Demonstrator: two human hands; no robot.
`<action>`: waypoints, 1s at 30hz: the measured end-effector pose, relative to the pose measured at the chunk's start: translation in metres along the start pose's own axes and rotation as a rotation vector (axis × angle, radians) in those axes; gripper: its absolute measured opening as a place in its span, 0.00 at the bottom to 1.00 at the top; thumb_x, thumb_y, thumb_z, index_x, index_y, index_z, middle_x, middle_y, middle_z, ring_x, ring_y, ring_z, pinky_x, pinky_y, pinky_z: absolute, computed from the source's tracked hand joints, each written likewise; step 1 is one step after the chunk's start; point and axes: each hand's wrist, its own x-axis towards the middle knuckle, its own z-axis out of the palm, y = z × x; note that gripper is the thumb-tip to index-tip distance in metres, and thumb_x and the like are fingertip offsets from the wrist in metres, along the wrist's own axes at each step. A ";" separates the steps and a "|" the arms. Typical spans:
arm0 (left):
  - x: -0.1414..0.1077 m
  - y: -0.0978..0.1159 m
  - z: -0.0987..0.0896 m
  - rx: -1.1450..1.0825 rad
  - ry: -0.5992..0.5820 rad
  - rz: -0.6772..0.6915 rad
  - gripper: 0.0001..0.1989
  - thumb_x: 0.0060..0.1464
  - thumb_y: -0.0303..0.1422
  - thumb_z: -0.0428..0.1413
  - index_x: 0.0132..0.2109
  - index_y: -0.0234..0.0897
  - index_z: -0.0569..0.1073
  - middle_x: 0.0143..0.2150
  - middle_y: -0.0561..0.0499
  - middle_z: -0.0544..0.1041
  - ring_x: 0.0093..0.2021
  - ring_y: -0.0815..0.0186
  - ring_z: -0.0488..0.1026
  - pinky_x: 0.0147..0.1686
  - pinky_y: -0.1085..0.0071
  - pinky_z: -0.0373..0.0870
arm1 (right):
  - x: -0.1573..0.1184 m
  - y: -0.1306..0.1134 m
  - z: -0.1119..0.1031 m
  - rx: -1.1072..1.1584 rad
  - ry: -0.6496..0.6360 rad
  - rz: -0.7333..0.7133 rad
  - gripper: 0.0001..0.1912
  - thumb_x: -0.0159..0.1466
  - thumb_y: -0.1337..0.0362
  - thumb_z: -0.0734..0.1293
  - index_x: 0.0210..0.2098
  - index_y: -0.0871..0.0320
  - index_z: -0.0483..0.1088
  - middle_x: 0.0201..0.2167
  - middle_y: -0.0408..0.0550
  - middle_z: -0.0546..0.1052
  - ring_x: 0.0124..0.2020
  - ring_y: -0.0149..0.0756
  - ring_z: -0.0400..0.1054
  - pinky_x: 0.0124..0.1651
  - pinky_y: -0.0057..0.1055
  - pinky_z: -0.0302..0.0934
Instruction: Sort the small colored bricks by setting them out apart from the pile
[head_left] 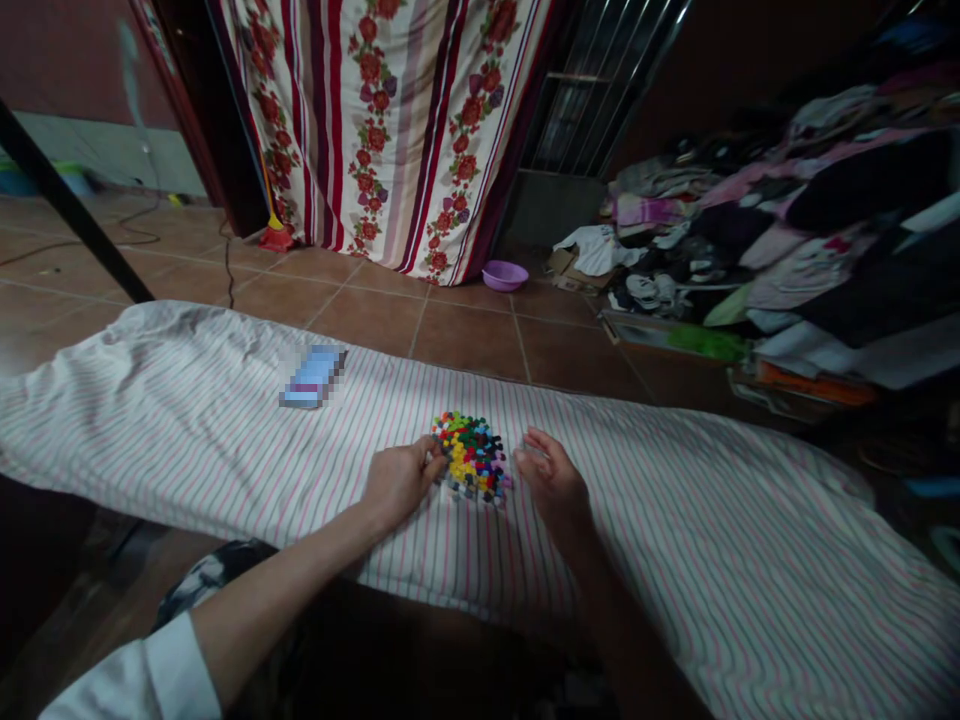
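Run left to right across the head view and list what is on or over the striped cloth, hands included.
Phone → left hand → pile of small multicolored pieces → right hand.

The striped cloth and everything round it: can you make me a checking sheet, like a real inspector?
Surface: striped cloth, wrinkled toward the left end.
Job's things: one pile of small colourful pieces, many colours mixed.
Clutter: phone lying on the cloth, left of the pile.
Left hand: fingers pinched at the pile's left edge; can't tell if they hold a piece.
Right hand: just right of the pile, fingers partly open.
Cables: dark cord on the tiled floor.
Surroundings: flowery curtain, purple bowl, heap of clothes at the right.
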 end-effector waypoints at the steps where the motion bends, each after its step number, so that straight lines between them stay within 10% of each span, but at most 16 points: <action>1: 0.003 -0.006 0.000 0.047 -0.020 -0.016 0.13 0.64 0.42 0.47 0.46 0.43 0.73 0.34 0.52 0.79 0.38 0.62 0.77 0.36 0.71 0.65 | 0.001 0.006 -0.002 -0.033 -0.012 -0.017 0.32 0.51 0.47 0.69 0.50 0.59 0.70 0.49 0.60 0.76 0.41 0.44 0.75 0.43 0.40 0.71; 7: 0.012 -0.038 0.003 0.087 -0.143 0.020 0.19 0.57 0.38 0.55 0.53 0.35 0.67 0.44 0.44 0.76 0.43 0.60 0.76 0.42 0.68 0.69 | -0.001 0.017 -0.019 -0.294 -0.218 -0.147 0.26 0.54 0.54 0.69 0.50 0.58 0.72 0.41 0.53 0.75 0.34 0.37 0.72 0.36 0.35 0.69; 14: 0.003 -0.018 0.017 0.150 -0.191 0.076 0.19 0.53 0.32 0.57 0.52 0.35 0.66 0.49 0.41 0.70 0.45 0.56 0.75 0.43 0.62 0.71 | -0.015 0.013 -0.026 -0.636 -0.420 -0.246 0.35 0.53 0.65 0.72 0.60 0.54 0.67 0.38 0.47 0.71 0.29 0.31 0.67 0.38 0.33 0.67; 30: 0.024 -0.019 0.039 -0.064 -0.086 0.116 0.14 0.56 0.29 0.52 0.49 0.33 0.70 0.44 0.45 0.71 0.43 0.62 0.74 0.46 0.66 0.71 | -0.012 0.022 0.005 -0.560 -0.491 -0.391 0.27 0.61 0.73 0.63 0.59 0.55 0.67 0.50 0.54 0.73 0.43 0.37 0.72 0.50 0.38 0.69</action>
